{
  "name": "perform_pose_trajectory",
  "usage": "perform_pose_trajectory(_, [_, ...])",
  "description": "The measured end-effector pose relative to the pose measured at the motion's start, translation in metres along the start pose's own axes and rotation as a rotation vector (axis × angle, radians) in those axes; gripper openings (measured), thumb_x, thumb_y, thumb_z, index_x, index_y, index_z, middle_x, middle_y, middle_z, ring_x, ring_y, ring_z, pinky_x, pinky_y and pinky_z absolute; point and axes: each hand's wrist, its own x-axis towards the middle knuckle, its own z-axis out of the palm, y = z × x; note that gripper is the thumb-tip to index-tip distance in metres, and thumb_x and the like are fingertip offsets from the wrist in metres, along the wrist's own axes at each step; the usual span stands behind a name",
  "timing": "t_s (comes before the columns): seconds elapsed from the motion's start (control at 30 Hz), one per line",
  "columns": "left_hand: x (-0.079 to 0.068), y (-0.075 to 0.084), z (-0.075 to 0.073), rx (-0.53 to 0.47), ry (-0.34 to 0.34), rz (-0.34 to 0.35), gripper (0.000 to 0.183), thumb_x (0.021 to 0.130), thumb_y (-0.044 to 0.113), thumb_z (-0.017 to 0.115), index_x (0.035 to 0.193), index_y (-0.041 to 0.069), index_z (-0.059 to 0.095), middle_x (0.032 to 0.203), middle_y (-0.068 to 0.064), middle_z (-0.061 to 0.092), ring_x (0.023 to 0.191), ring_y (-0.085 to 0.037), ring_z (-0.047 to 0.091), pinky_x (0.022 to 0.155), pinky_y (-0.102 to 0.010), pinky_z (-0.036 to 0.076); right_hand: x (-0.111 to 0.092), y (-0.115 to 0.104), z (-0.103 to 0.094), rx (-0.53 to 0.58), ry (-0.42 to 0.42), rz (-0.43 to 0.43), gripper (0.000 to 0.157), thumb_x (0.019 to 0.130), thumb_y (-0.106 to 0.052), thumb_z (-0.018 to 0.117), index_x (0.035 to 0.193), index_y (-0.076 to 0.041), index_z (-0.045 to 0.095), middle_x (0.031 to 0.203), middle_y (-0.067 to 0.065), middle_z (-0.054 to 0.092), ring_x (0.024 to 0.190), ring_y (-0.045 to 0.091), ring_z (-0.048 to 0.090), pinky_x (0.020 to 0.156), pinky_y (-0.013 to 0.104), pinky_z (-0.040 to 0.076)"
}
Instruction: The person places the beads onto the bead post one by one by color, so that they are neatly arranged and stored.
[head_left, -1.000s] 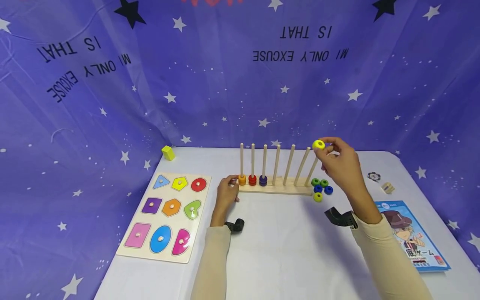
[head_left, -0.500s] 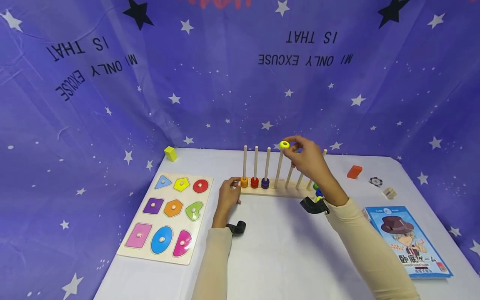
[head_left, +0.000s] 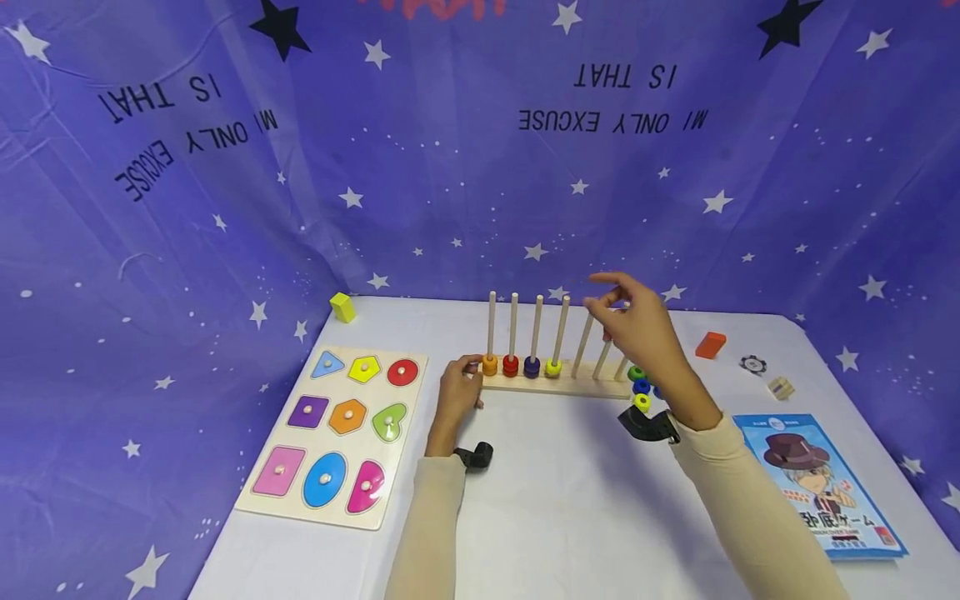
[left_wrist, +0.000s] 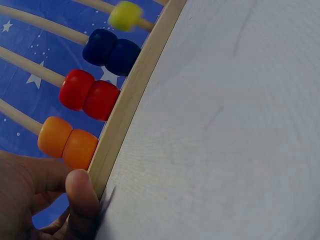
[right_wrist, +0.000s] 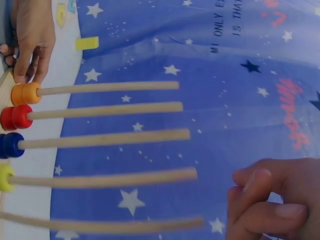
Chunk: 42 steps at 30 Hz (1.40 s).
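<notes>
My left hand (head_left: 456, 393) grips the left end of a wooden peg board (head_left: 555, 383), its thumb against the end in the left wrist view. Upright pegs rise from the board. Paired orange beads (left_wrist: 67, 142), red beads (left_wrist: 90, 95) and dark blue beads (left_wrist: 111, 51) sit on the first three pegs. On the fourth peg is one yellow bead (left_wrist: 125, 16), blurred and low, just above the base. My right hand (head_left: 641, 329) hovers over the pegs to its right, thumb and index finger parted, holding nothing. Partly hidden behind its wrist, green, blue and yellow beads (head_left: 642, 402) lie at the board's right end.
Left of the board lies a shape puzzle (head_left: 337, 433), with a yellow block (head_left: 342, 307) behind it. To the right are a red block (head_left: 710, 345), a poker chip (head_left: 753, 364), a small wooden piece (head_left: 781, 387) and a blue game box (head_left: 821, 483). A starry cloth (head_left: 450, 167) hangs behind.
My right hand carried the yellow bead leftward to the fourth peg and let go; the bead has dropped down the peg. The hand then shifted slightly right. My left hand stayed on the board.
</notes>
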Motion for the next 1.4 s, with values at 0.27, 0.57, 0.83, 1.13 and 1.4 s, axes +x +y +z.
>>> perform_pose_trajectory(0.27, [0.0, 0.0, 0.0, 0.013, -0.007, -0.001, 0.032, 0.088, 0.0, 0.057, 0.119, 0.006, 0.064, 0.098, -0.013, 0.052, 0.039, -0.011, 0.051, 0.035, -0.028, 0.053, -0.032, 0.078, -0.029, -0.004, 0.221, 0.163, 0.044, 0.095, -0.041, 0.055, 0.131, -0.017, 0.053, 0.089, 0.007, 0.06, 0.053, 0.023, 0.057, 0.04, 0.025, 0.048])
perform_pose_trajectory(0.57, [0.003, -0.001, -0.001, 0.014, -0.021, 0.01, 0.031, 0.089, 0.001, 0.057, 0.119, 0.006, 0.064, 0.098, -0.012, 0.051, 0.038, -0.01, 0.05, 0.035, -0.028, 0.053, -0.081, 0.181, 0.002, -0.029, 0.09, 0.38, 0.047, 0.094, -0.037, 0.058, 0.13, -0.009, 0.047, 0.088, 0.018, 0.06, 0.051, 0.016, 0.054, 0.039, 0.026, 0.046])
perform_pose_trajectory(0.83, [0.001, -0.001, -0.001, 0.018, -0.011, 0.009, 0.031, 0.088, 0.002, 0.057, 0.118, 0.006, 0.064, 0.098, -0.012, 0.052, 0.038, -0.011, 0.051, 0.035, -0.028, 0.052, -0.092, 0.206, 0.032, -0.078, 0.029, 0.335, 0.041, 0.089, -0.03, 0.066, 0.12, -0.007, 0.052, 0.075, 0.008, 0.059, 0.053, 0.017, 0.056, 0.04, 0.027, 0.047])
perform_pose_trajectory(1.13, [0.002, -0.006, 0.0, 0.015, 0.001, 0.01, 0.032, 0.089, 0.001, 0.056, 0.119, 0.006, 0.064, 0.097, -0.011, 0.051, 0.039, -0.011, 0.05, 0.035, -0.029, 0.053, -0.092, 0.202, 0.036, -0.177, 0.021, 0.237, 0.037, 0.089, -0.022, 0.066, 0.118, -0.003, 0.055, 0.076, 0.007, 0.055, 0.057, 0.017, 0.051, 0.042, 0.025, 0.044])
perform_pose_trajectory(1.4, [0.005, -0.005, 0.0, 0.026, -0.021, 0.013, 0.032, 0.089, 0.002, 0.055, 0.12, 0.006, 0.063, 0.098, -0.012, 0.051, 0.039, -0.012, 0.052, 0.035, -0.028, 0.052, -0.088, 0.172, 0.016, -0.128, 0.026, 0.314, 0.048, 0.092, -0.034, 0.062, 0.128, -0.005, 0.05, 0.093, 0.011, 0.06, 0.06, 0.018, 0.062, 0.042, 0.026, 0.049])
